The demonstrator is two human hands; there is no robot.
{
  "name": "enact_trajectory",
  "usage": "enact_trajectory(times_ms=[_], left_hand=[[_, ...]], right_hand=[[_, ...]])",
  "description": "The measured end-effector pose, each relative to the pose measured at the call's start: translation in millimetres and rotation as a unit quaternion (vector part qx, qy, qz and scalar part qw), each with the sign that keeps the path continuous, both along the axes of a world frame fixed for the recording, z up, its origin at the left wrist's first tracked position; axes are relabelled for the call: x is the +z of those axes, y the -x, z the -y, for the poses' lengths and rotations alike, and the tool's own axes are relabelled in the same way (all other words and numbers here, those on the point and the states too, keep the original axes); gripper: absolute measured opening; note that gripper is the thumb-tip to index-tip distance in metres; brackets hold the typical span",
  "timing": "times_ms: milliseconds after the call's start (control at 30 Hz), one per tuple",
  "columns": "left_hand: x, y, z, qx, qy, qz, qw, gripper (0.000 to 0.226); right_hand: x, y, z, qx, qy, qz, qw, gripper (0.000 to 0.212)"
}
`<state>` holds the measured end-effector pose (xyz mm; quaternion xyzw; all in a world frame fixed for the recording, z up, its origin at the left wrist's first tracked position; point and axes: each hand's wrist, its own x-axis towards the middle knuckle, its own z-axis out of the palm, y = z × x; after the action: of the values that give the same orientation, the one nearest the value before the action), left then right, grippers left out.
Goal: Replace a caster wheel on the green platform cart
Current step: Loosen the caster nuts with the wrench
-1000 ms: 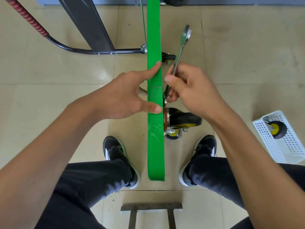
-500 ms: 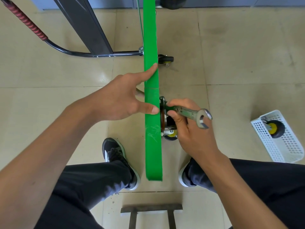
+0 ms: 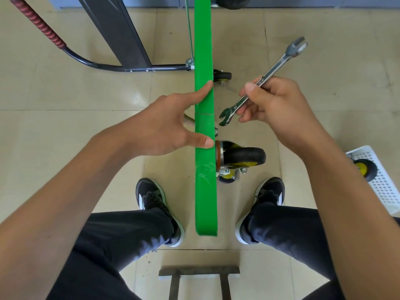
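The green platform cart (image 3: 204, 50) stands on its edge between my feet, seen as a narrow green strip. My left hand (image 3: 164, 124) holds its edge, thumb and forefinger lying on the green face. A black caster wheel (image 3: 242, 156) with a yellow hub is mounted on the cart's right side. My right hand (image 3: 275, 105) grips a steel open-end wrench (image 3: 262, 82) by its shaft, lifted clear of the caster, the lower jaw just right of the cart's edge. A small bolt end (image 3: 216, 131) sticks out of the cart above the caster.
A white plastic basket (image 3: 381, 187) at the right holds another yellow-hubbed wheel (image 3: 363, 168). A second mounted caster (image 3: 221, 77) sits further up the cart. The cart's black handle bar (image 3: 129, 68) with a red grip (image 3: 41, 24) lies at left, beside a dark post (image 3: 116, 31). A metal stool frame (image 3: 199, 271) is below.
My right hand swung the wrench down on the caster's fastener, then lifted it off and up to the right. My left hand has stayed on the cart's edge.
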<state>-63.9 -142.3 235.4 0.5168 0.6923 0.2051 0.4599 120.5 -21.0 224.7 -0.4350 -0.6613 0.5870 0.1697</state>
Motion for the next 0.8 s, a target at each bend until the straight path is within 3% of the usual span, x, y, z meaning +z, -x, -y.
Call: enact_trajectory(times_ms=[200, 467, 800], left_hand=[[1.4, -0.4, -0.2, -0.004, 0.000, -0.004, 1.000, 0.114], [-3.5, 1.6, -0.6, -0.006, -0.007, 0.000, 1.000, 0.113], [-4.8, 2.6, -0.3, -0.005, -0.004, 0.000, 1.000, 0.116]], right_hand=[[2.7, 16.9, -8.1, 0.054, 0.046, 0.040, 0.997, 0.020], [-3.2, 15.8, 1.6, 0.067, -0.028, 0.050, 0.996, 0.015], [-12.7, 5.2, 16.8, 0.011, -0.066, 0.009, 0.998, 0.017]])
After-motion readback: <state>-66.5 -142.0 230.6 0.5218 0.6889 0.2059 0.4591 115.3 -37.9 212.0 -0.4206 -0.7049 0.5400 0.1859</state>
